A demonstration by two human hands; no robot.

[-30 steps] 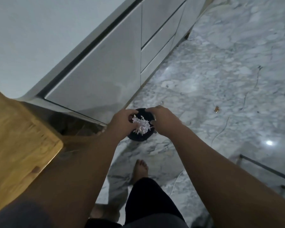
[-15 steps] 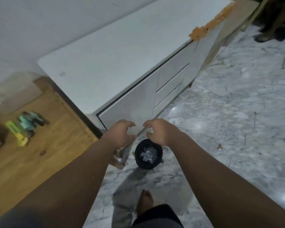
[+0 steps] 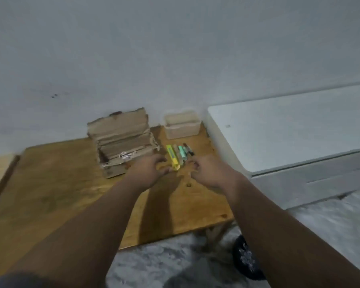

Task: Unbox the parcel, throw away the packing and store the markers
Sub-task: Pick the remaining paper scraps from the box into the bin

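An opened cardboard parcel [image 3: 121,140] stands on the wooden table [image 3: 56,183] near the wall, with bits of white shredded packing [image 3: 126,156] at its front. Right of it lie several markers [image 3: 180,153] side by side: a yellow one [image 3: 172,156], green ones and a dark one. Behind them stands a clear plastic container [image 3: 182,126]. My left hand [image 3: 149,172] hovers just in front of the yellow marker with fingers curled and nothing in them. My right hand [image 3: 211,173] is beside it, right of the markers, fingers apart and empty.
A white cabinet [image 3: 289,138] adjoins the table on the right. A black bin [image 3: 247,259] holding shredded paper sits on the marble floor [image 3: 164,262] below the table's right corner, partly hidden by my right arm. A grey wall is behind.
The shredded packing left my hands and dropped into the black bin. My view then swung up from the floor to the table, and both empty hands moved over to the markers.
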